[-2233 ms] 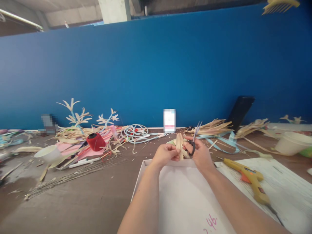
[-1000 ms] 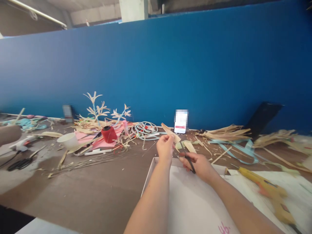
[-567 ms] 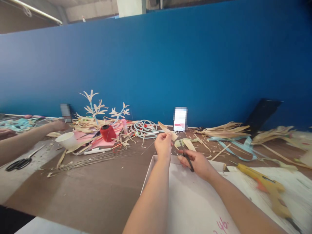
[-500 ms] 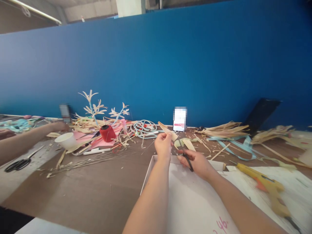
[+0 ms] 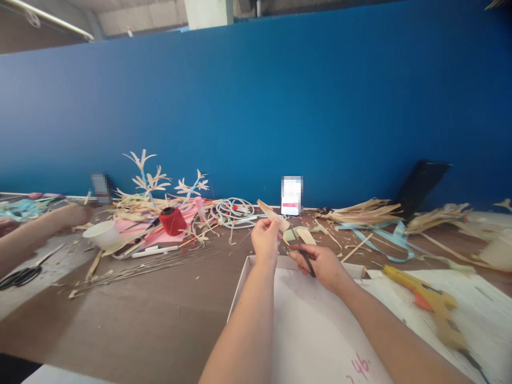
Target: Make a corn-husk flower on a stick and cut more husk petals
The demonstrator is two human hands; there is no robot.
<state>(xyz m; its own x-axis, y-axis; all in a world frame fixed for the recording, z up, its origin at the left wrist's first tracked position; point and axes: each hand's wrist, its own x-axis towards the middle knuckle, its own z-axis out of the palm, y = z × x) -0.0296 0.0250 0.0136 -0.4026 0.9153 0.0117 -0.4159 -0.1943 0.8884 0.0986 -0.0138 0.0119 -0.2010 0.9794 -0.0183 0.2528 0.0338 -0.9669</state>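
My left hand [image 5: 265, 241] pinches a pale, dried husk-like strip [image 5: 270, 212], whose pointed end sticks up to the left. My right hand [image 5: 320, 264] is closed around dark-handled scissors [image 5: 306, 258]. Their blades point up and left, close beside the strip's lower end; whether they touch it I cannot tell. Both hands are over the far edge of a white shallow box or lid [image 5: 316, 314] with pink handwriting. Behind the scissors, cut husk pieces [image 5: 306, 236] lie on the table.
A yellow glue gun [image 5: 434, 304] rests on papers at right. Phones stand against the blue partition [image 5: 256, 106]. To the left are a red thread spool [image 5: 173, 221], a white bowl [image 5: 102, 234], thin wires [image 5: 140, 272] and husk flowers [image 5: 150, 181]. Another person's arm [image 5: 44, 229] reaches in near black scissors [image 5: 24, 274].
The whole view has shifted slightly, so most things appear a little further left. My hands keep their hold on the strip and scissors. The other person's hand has moved a little left.
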